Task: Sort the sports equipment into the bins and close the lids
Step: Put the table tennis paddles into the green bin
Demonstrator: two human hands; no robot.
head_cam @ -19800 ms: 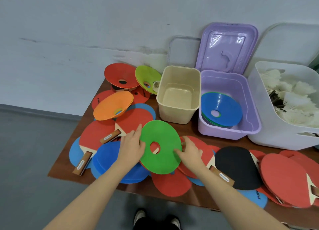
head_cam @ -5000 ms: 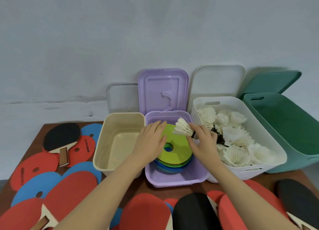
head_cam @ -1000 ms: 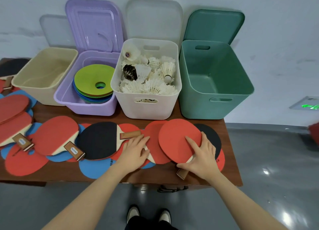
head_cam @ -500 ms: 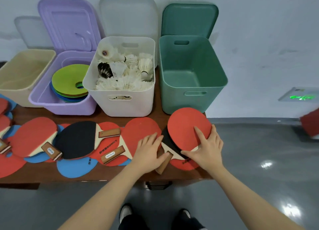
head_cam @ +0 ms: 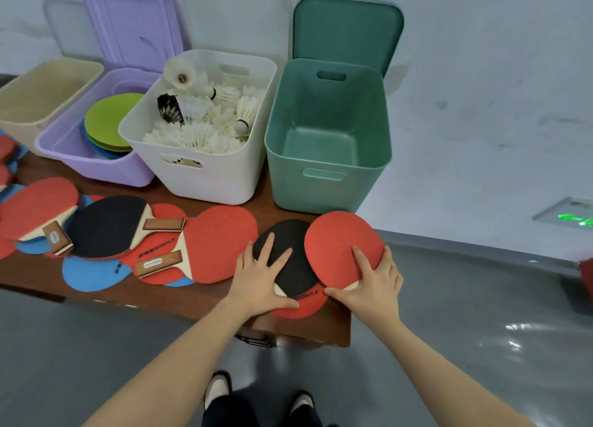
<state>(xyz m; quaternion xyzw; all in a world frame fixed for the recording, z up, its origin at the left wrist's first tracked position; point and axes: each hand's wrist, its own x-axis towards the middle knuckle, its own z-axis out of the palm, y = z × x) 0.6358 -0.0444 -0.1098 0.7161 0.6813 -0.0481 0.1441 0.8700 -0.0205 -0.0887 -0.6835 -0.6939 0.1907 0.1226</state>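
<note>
At the right end of the brown wooden worktop (head_cam: 192,304), near its front edge, the left hand (head_cam: 261,282) lies flat on a black-faced table tennis paddle (head_cam: 290,259), its fingers (head_cam: 268,245) straight and spread over the rubber. The right hand (head_cam: 373,280) holds a red-faced table tennis paddle (head_cam: 340,247) at the neck: the index finger lies straight on the red face, the thumb reaches under the blade's near edge, and the other fingers curl round its right rim. This red paddle overlaps the right side of the black one, and both lie on a red round rubber sheet (head_cam: 296,309) with dark lettering.

Along the back edge stand four open bins side by side. The teal plastic bin (head_cam: 324,182) is at the right corner, just behind the two paddles, with its teal lid (head_cam: 348,32) leaning on the wall behind it. Left of it, the white plastic bin (head_cam: 218,176) holds white feather shuttlecocks (head_cam: 199,134). Next, the lilac plastic bin (head_cam: 96,166) holds a stack of flat marker discs with a lime green disc (head_cam: 109,118) on top; its lilac lid (head_cam: 131,22) stands up behind it. The beige plastic bin (head_cam: 32,99) is at the left.

More red and black paddles (head_cam: 106,224) and blue and red rubber sheets (head_cam: 90,274) overlap along the front edge to the left.
</note>
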